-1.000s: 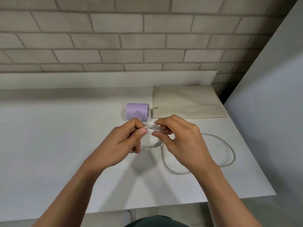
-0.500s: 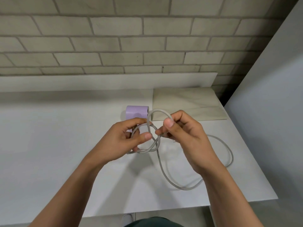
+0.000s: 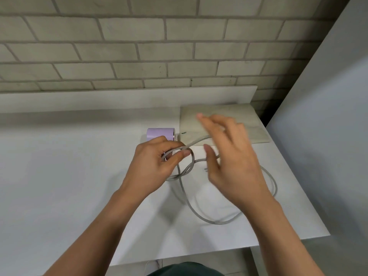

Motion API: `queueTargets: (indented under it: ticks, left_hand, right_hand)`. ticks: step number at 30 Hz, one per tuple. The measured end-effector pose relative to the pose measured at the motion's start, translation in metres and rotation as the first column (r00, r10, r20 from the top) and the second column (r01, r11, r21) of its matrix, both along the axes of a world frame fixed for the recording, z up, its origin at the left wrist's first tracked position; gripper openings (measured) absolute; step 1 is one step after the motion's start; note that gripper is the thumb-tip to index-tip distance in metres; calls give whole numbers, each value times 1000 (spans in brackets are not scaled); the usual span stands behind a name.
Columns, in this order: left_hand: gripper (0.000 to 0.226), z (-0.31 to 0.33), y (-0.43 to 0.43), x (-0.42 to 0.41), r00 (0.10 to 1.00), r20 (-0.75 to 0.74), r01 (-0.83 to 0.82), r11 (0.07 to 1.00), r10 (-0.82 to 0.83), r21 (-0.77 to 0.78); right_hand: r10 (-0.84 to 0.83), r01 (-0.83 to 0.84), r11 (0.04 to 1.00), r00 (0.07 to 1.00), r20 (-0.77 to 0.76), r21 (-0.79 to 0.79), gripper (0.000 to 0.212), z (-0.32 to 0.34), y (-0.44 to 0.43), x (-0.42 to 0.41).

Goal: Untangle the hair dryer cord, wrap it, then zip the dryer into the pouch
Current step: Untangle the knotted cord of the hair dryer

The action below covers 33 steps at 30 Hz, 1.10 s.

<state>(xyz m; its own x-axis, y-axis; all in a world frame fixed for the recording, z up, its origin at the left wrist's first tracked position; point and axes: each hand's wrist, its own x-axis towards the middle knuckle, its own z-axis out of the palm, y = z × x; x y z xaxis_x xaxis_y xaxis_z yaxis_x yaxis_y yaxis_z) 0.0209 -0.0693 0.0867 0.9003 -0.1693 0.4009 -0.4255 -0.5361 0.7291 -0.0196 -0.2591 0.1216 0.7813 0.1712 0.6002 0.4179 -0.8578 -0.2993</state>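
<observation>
So, closest to me on the white table (image 3: 59, 186) lies the slack of the grey cord (image 3: 211, 221), one wide loop sagging toward the front edge and curving off to the right under my right wrist. Just beyond that loop two strands twist over each other. Above the twist a small ring of cord stands up in my left hand (image 3: 153, 164), where thumb and forefinger curl in and pinch it, the other fingers tucked beneath.

My right hand (image 3: 233, 160) hovers beside it, blurred, its fingers (image 3: 225, 124) spread and nearly straight, gripping nothing that I can make out. One strand climbs from the left pinch toward its palm, and whether it touches the palm I cannot tell.

Behind my left knuckles the lilac hair dryer (image 3: 159, 133) sits on the table, only its barrel showing. Just to its right, flat near the back corner, is the beige pouch (image 3: 256, 132); I cannot tell whether its zip is open. A grey brick wall (image 3: 139, 56) closes the back.

I judge that I am in the first step, the untangling, with wrapping and zipping not begun. The next move, I think, calls for the right hand to take the free strand and draw it back through the ring while the left holds the ring wide. Pulling hard would only tighten the twist.
</observation>
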Motion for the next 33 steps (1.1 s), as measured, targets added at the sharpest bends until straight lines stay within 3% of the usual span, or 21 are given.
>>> queueTargets:
  ticks: [1, 3, 5, 7, 10, 12, 14, 17, 22, 24, 25, 26, 28, 29, 31, 33]
  left_hand:
    - [12, 0, -1, -1, 1000, 22, 7, 1000, -8, 17]
    - [15, 1, -3, -2, 998, 60, 13, 999, -15, 39]
    - [18, 0, -3, -2, 998, 61, 22, 999, -25, 48]
    - [25, -2, -1, -1, 998, 37, 43, 996, -46, 80]
    - [26, -7, 3, -3, 996, -10, 85, 988, -84, 133]
    - [28, -9, 5, -4, 996, -15, 92, 990, -91, 102]
    - [28, -8, 6, -6, 994, -22, 106, 989, -104, 102]
    - [35, -7, 2, -5, 991, -68, 123, 984, -115, 129]
    - [26, -7, -5, -5, 1000, -22, 22, 999, -21, 45]
    - [29, -4, -6, -5, 999, -33, 11, 1000, -11, 7]
    - [29, -3, -5, -6, 999, -33, 7, 1000, -7, 4]
    - [29, -3, -5, -6, 1000, -28, 4, 1000, -3, 11]
    - [28, -3, -5, -6, 1000, -11, 6, 999, -5, 40]
    - [28, -4, -6, -7, 1000, 0, 12, 998, -12, 56]
    - [26, -3, -8, -8, 999, 25, 30, 996, -32, 83]
    - [23, 0, -9, -11, 997, 46, 65, 992, -70, 106]
  right_hand:
    - [4, 0, 986, 1000, 21, -167, 60, 3, 5, 0]
    - [-46, 46, 924, 999, 10, -380, 42, 3, 9, 4]
    - [-67, 31, 929, 994, -86, -370, 20, 4, 5, 11]
    - [1, -36, 980, 985, -174, -196, 12, 3, -5, 16]
    - [-4, 17, 980, 998, -69, 199, 13, 11, -17, 14]
    - [-66, 91, 879, 995, -69, 468, 9, 16, -23, 12]
    - [-62, 126, 716, 991, -118, 687, 7, 17, -28, 12]
    - [-22, 111, 574, 993, -120, 812, 8, 20, -31, 10]
    - [9, 100, 515, 992, -122, 851, 7, 25, -36, 6]
    - [-72, 200, 601, 978, -197, 774, 8, 20, -46, 6]
    - [-131, 277, 706, 956, -264, 652, 9, 16, -52, 7]
    - [-219, 358, 812, 919, -328, 461, 14, 12, -56, 6]
    - [-382, 428, 901, 863, -330, 75, 37, 7, -52, 2]
    - [-380, 396, 918, 881, -281, -1, 51, 8, -43, 0]
    - [-210, 204, 978, 964, -161, -52, 71, 11, -23, -5]
    - [-10, -7, 982, 996, -88, -189, 69, 8, -11, -3]
